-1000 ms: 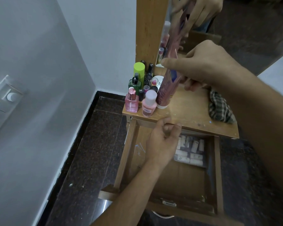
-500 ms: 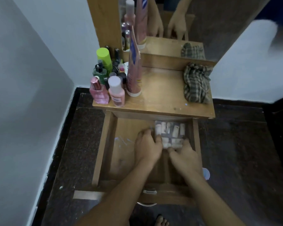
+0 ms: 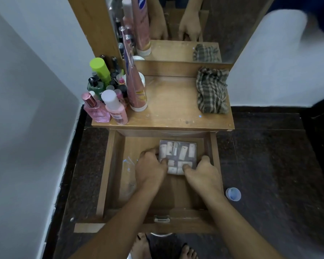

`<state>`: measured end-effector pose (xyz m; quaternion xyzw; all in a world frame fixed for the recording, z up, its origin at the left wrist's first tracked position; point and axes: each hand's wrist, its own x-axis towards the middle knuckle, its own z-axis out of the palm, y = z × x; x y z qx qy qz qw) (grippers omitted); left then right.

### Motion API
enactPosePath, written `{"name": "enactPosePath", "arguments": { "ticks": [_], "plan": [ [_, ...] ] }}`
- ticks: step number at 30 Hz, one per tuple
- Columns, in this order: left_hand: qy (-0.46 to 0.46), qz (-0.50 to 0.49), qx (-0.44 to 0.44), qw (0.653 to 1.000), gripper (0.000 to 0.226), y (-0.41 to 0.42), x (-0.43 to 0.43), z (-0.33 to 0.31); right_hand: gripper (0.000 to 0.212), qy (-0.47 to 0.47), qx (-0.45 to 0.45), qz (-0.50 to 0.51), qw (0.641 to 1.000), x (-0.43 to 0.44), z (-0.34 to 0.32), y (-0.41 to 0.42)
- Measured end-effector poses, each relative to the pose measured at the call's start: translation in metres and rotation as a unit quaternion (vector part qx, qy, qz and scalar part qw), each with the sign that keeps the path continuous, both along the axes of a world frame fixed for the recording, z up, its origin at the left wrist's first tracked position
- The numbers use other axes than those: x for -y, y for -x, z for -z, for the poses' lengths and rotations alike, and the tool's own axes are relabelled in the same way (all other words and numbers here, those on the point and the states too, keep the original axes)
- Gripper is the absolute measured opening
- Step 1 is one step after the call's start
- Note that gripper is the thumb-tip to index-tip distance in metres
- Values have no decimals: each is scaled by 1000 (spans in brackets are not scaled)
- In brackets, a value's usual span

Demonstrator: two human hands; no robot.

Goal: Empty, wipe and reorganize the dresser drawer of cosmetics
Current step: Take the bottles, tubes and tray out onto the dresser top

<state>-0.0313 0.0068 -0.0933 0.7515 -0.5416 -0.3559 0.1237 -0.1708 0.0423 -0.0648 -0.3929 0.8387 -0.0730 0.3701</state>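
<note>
left hand (image 3: 150, 170) | right hand (image 3: 203, 173) | both now in drawer (image 3: 103, 174), gripping packet (image 3: 178, 153) | tube (image 3: 137, 92) now stands released

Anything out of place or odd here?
A small blue lid lies on the floor right of the drawer, apart from the bottles. Something whitish, a smear or clear film, sits in the drawer's left part.

We reach both bare forearms forward and down, side by side; our left hand (image 3: 151, 168) curls its fingers round the left edge of a flat case (image 3: 178, 152), thumb pressed on top; our right hand (image 3: 202, 173) grips the right edge likewise, thumb on top; both sets of knuckles face up.
</note>
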Motion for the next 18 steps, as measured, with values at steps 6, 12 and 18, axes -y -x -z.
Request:
{"name": "enactPosePath", "arguments": {
  "ticks": [6,12,18],
  "plan": [
    [1,-25,14,1000,35,0,-7,-4,35,-18,-43,-4,999,3,5,-10],
    [41,-58,-27,997,35,-6,-28,-32,29,41,-34,-22,998,-25,-5,-10],
    [96,-126,-62,985,33,-6,-54,-70,23,151,15,4,988,-47,-40,-10]
  ]
}}
